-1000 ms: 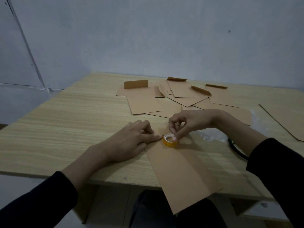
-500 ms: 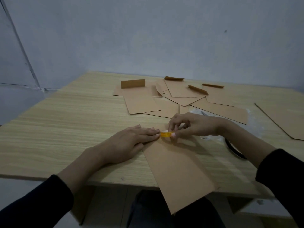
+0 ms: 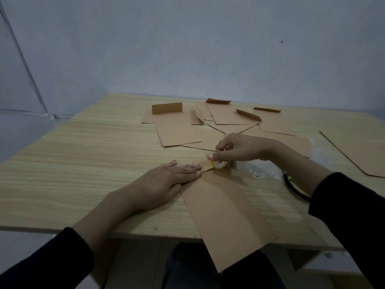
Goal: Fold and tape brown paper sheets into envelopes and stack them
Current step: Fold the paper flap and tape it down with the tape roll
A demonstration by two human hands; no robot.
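A folded brown paper sheet (image 3: 227, 215) lies lengthwise in front of me, its near end hanging over the table's front edge. My left hand (image 3: 164, 180) lies flat with straight fingers pressing the sheet's far left corner. My right hand (image 3: 239, 150) pinches a small yellow tape roll (image 3: 218, 164) at the sheet's far end. Several finished brown envelopes (image 3: 179, 130) lie scattered across the far middle of the table, some with raised flaps.
The wooden table (image 3: 83, 163) stands against a grey wall. A large flat brown sheet (image 3: 358, 153) lies at the right edge. Black-handled scissors (image 3: 295, 188) sit by my right forearm, next to crumpled clear plastic (image 3: 258, 170).
My left fingers have straightened flat onto the sheet's corner. My right hand has moved the tape roll slightly to the right along the sheet's far end.
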